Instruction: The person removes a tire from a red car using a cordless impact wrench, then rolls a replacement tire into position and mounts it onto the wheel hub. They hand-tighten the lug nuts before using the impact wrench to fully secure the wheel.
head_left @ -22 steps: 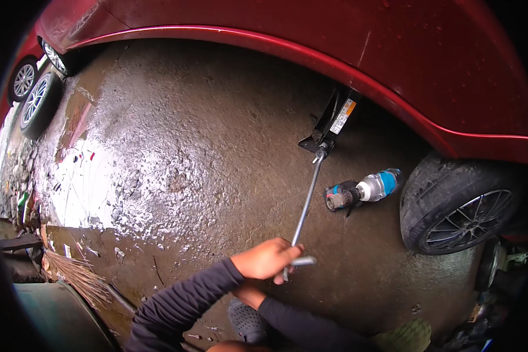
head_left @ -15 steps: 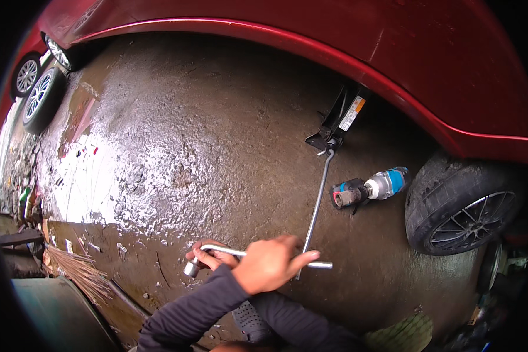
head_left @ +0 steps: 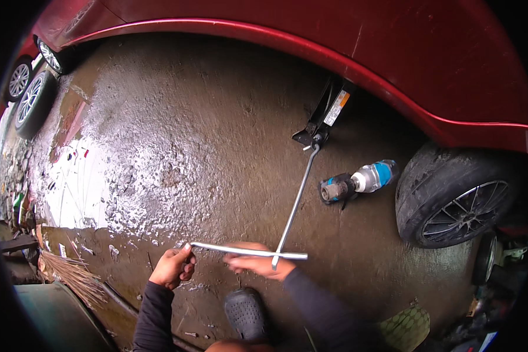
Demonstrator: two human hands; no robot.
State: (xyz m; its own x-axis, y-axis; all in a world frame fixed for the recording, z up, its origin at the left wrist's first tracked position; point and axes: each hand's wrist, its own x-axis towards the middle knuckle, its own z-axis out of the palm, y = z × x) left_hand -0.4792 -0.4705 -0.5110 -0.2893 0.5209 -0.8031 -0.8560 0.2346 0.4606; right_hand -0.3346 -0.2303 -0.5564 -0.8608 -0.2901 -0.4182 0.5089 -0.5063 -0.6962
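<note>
Head view: The left hand is closing its thumb and fingers around the left end of a metal bar. The bar is lying roughly level in front of the person and is crossing the near end of a crank rod. The right hand is sitting beneath the bar, just left of that crossing; it is blurring and partly hidden, so whether its fingers are gripping or loose cannot be told. The crank rod is running away from the person, its far end meeting the scissor jack, which is standing at the lower edge of the red car.

Status: The set-up is appearing complete, with the jack in position, the rod joined to it and the bar placed across the rod. Cranking is probably the step in hand. The view is giving no measure of how many turns are remaining. The impact wrench is lying on the wet floor, apart from both hands, between the rod and a wheel standing at the right.
</note>
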